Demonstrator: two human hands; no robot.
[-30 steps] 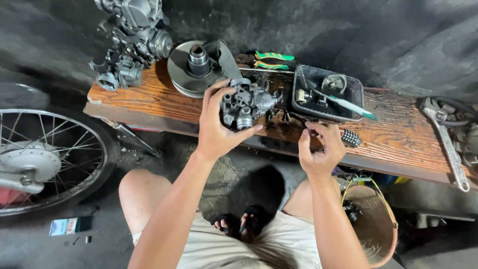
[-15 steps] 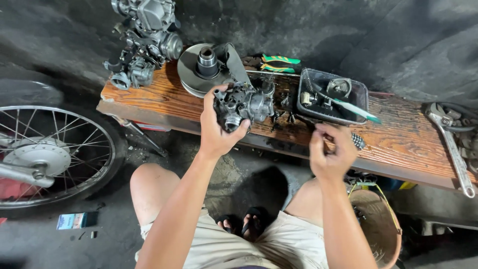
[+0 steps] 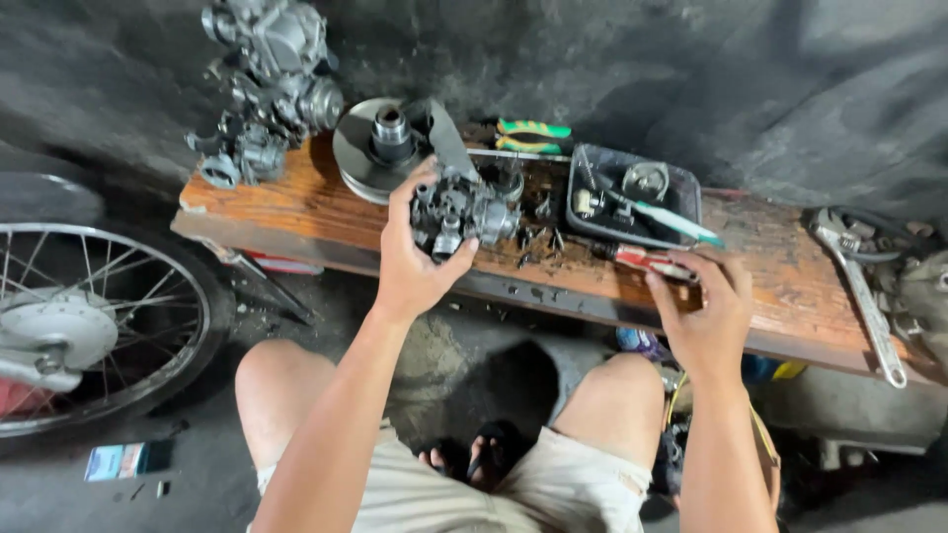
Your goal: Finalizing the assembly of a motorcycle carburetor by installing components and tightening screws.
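Seated view, looking down over your knees. The long reddish-brown wooden plank bench [image 3: 326, 212] crosses the scene from 9 to 3 o'clock. At 8 o'clock, beside your left knee, stands the spoked motorcycle wheel with black tyre [image 3: 89, 321]. At 11 o'clock, on the bench's far left end, sits the grey cast-metal engine assembly [image 3: 267, 84]; just at its 3 o'clock lies the round grey metal pulley disc with raised hub [image 3: 380, 148]. At 1 o'clock rests the shallow black rectangular plastic tray [image 3: 632, 197] holding small parts. At 3 o'clock lies the long silver adjustable wrench [image 3: 859, 286].

Your left hand [image 3: 415, 262] holds the dirty grey metal carburettor body [image 3: 462, 209] near the centre, over the bench's near half; fingers wrap its left side and the thumb presses beneath, a firm clasp. Your right hand [image 3: 706, 311], at 4 o'clock, curls its fingers at the bench's front edge around the small red-handled tool [image 3: 647, 259]; whether they truly pinch it, you cannot tell.
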